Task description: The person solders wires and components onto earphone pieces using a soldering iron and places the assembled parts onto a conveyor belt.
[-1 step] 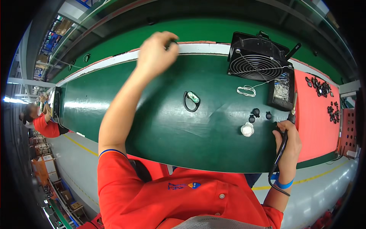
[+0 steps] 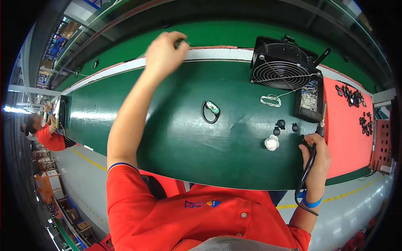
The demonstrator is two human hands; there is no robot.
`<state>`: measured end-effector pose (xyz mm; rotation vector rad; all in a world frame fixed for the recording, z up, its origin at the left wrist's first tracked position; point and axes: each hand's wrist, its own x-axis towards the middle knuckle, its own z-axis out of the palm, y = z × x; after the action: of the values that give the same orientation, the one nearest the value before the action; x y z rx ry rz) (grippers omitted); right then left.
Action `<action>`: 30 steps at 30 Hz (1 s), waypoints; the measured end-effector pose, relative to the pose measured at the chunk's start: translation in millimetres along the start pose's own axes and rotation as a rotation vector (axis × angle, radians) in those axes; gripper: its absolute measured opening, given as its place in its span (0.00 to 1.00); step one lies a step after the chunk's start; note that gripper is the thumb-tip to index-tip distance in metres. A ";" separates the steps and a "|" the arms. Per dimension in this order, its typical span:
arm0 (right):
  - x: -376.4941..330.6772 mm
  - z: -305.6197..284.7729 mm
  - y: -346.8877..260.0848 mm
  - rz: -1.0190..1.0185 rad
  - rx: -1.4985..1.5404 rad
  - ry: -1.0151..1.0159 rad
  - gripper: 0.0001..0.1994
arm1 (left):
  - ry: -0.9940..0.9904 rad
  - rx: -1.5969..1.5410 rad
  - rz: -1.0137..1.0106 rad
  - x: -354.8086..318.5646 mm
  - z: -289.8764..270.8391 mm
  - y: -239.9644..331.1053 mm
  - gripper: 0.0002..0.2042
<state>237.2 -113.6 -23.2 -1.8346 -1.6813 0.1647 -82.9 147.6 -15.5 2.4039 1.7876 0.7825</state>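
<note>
My left hand is raised over the white ledge at the bench's far side, fingers curled round a small dark piece, partly hidden. In my right hand, at the bench's right, lies a soldering iron, its metal tip pointing away from me. Near those fingertips is a small dark part, hard to make out. Mid-bench lies a black ear-hook piece with a green circuit board exposed. Several small black rounded parts and a white round container sit left of my right hand.
A black fan stands at the back right, beside a black box of metal shavings and a coil of thin wire. Black parts lie on a pink mat. Beyond the ledge runs a green belt. Another person works far left.
My left hand has shifted slightly to the left and away from me, with the small dark piece still in it. My right hand and the soldering iron have stayed put.
</note>
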 end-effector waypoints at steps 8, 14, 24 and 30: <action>-9.8 -4.3 1.7 0.041 0.019 0.000 0.16 | -0.168 0.332 -0.518 106.1 24.1 -101.1 0.20; -12.8 2.8 3.1 -0.020 0.014 0.107 0.13 | -0.259 0.440 -0.363 138.1 58.3 -155.7 0.22; -3.7 32.8 -37.4 -0.020 0.475 0.022 0.13 | -0.355 -0.695 0.001 27.1 -2.0 20.2 0.11; -3.8 42.1 -36.8 -0.059 0.369 0.041 0.12 | -0.726 -0.927 0.056 -65.9 -14.4 86.7 0.15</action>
<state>184.4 -102.6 -38.3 -1.5030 -1.5546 0.3829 -25.8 55.3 1.3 1.7454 0.8081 0.4667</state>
